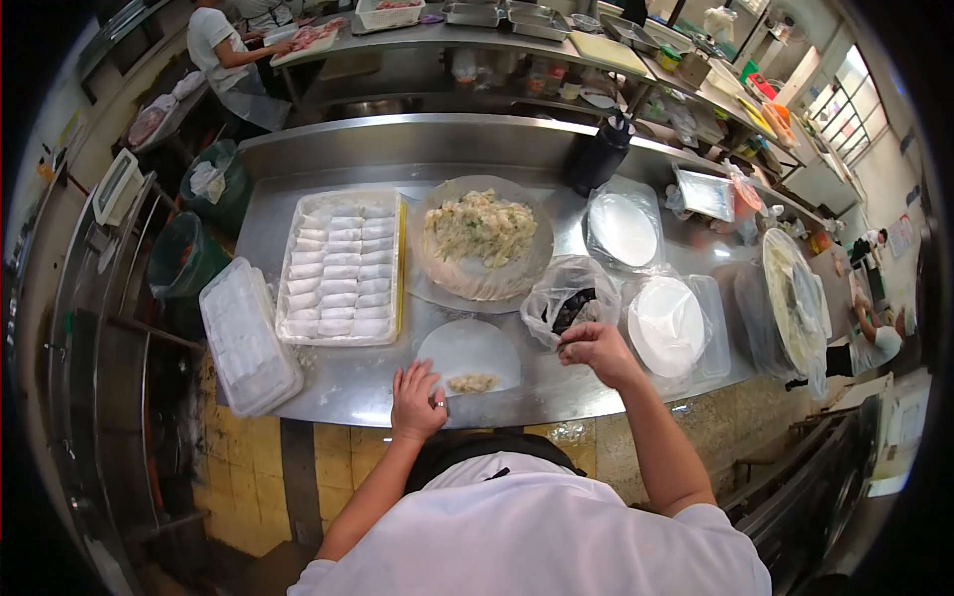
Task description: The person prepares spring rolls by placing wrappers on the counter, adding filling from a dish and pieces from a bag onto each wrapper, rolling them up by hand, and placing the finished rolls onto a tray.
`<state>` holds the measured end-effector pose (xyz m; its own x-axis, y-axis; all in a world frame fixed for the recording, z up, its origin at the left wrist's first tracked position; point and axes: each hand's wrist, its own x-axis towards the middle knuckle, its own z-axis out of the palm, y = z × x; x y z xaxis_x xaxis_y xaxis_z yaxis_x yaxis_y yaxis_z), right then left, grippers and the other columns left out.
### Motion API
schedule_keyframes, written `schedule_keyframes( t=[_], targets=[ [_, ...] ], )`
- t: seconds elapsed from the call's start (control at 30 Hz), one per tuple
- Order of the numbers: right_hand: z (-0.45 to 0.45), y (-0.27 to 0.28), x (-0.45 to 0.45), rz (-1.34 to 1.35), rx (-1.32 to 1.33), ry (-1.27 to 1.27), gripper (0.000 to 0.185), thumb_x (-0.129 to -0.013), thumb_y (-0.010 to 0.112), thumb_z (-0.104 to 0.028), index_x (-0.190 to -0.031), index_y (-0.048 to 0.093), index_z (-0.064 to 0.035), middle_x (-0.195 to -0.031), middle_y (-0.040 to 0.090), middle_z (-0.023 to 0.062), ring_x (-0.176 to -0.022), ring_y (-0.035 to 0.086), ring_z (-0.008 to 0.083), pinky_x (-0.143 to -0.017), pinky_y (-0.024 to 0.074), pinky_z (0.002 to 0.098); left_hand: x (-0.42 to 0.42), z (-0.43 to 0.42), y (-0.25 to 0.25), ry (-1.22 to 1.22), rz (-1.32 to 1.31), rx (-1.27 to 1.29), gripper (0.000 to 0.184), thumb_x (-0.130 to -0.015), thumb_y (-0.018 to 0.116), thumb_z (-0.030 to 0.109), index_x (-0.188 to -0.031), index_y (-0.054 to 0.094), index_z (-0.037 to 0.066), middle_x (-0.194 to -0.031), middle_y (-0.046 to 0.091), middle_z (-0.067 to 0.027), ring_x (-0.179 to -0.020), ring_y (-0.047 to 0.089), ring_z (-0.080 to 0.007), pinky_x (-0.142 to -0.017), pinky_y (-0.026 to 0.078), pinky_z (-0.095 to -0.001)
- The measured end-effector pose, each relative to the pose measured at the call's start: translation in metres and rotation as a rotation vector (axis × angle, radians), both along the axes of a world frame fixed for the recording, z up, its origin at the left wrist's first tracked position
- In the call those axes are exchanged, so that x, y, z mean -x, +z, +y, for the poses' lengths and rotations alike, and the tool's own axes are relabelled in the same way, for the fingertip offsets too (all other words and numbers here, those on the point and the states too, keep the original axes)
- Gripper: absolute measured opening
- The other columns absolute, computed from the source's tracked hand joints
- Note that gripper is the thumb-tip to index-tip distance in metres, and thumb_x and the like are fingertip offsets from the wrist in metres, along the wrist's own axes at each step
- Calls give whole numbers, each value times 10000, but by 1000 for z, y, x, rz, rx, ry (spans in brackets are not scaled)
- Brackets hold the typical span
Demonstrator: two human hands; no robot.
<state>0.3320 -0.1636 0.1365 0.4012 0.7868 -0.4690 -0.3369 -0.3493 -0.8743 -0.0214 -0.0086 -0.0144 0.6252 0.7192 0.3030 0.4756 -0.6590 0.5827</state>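
Observation:
My left hand (417, 402) lies open with fingers spread at the left edge of a round, translucent white wrapper (467, 348). Near the wrapper's front edge sits a small strip of pale filling (472, 382). At the near rim of a clear plastic bag (540, 298) with dark pieces in it, my right hand (599, 353) is closed in a pinch. Whatever lies between its fingertips is too small to name. Behind the wrapper, a mound of pale filling flecked with green (482, 228) rests on a large round stack of wrappers (447, 283).
A white tray (397, 268) holds rows of white rolls; a lidded container (248, 387) stands left of it. To the right are bagged white plates (666, 328), more bagged white discs (623, 228) and a black bottle (598, 154). A person (224, 60) works at the far counter.

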Motion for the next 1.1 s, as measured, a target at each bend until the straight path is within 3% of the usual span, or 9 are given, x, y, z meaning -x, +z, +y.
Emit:
schedule_keyframes(
  t=[0.13,0.23,0.37,0.47,0.57,0.77,0.93,1.0,1.1],
  targets=[
    [21,-12,69,-297,75,183,220,-888,787,-37,-1087,775,56,-927,793,126,-830,759,173,-776,629,349,1,0,3,-1,1,3,345,-875,707,175,-1208,717,84,-1523,642,-147,-1473,537,-374,-1288,310,-603],
    [51,-31,121,-578,51,223,184,-876,789,-38,-1045,796,34,-949,804,140,-877,782,236,-831,626,367,1,0,4,2,-8,6,327,-881,705,182,-1193,723,87,-1522,643,-145,-1470,543,-376,-1278,316,-608],
    [69,-83,143,-1012,-28,431,169,-850,767,-113,-989,836,-45,-995,794,182,-930,738,414,-888,602,446,2,1,1,-2,-17,-6,324,-878,709,187,-1187,725,88,-1516,648,-147,-1469,547,-377,-1272,322,-612],
    [60,-100,138,-1259,-81,470,146,-838,764,-126,-948,835,-62,-955,785,165,-952,707,396,-900,582,481,3,1,-4,1,-22,-7,329,-878,714,195,-1189,728,89,-1514,650,-146,-1474,545,-373,-1275,321,-609],
    [57,-86,140,-1240,-33,497,106,-831,757,-93,-901,820,-46,-931,758,164,-995,694,375,-954,568,487,3,1,-1,-4,-26,2,335,-877,715,194,-1195,724,90,-1515,650,-144,-1476,543,-372,-1277,321,-608],
    [51,-89,127,-1115,-117,446,139,-836,725,-56,-928,826,-29,-966,772,189,-989,720,384,-918,580,495,2,0,5,-1,-20,21,330,-877,709,183,-1193,725,91,-1519,647,-142,-1475,541,-369,-1280,319,-602],
    [30,-5,40,-1159,6,46,258,-897,611,23,-1023,832,-20,-1006,794,222,-980,757,411,-900,599,475,0,-1,7,7,3,9,323,-879,719,175,-1193,726,99,-1510,649,-130,-1473,541,-363,-1283,324,-598],
    [33,-2,3,-1200,99,44,296,-905,583,1,-1081,820,-16,-1038,796,229,-993,766,418,-910,603,480,0,0,6,5,9,3,320,-878,716,172,-1189,726,99,-1513,649,-130,-1472,542,-363,-1285,321,-595],
    [37,-11,-29,-1284,213,245,306,-909,598,-51,-1120,819,-37,-1044,798,227,-996,767,419,-921,605,492,0,-2,5,9,18,8,320,-873,708,165,-1185,724,99,-1522,645,-129,-1469,544,-363,-1292,315,-588]
  ],
)
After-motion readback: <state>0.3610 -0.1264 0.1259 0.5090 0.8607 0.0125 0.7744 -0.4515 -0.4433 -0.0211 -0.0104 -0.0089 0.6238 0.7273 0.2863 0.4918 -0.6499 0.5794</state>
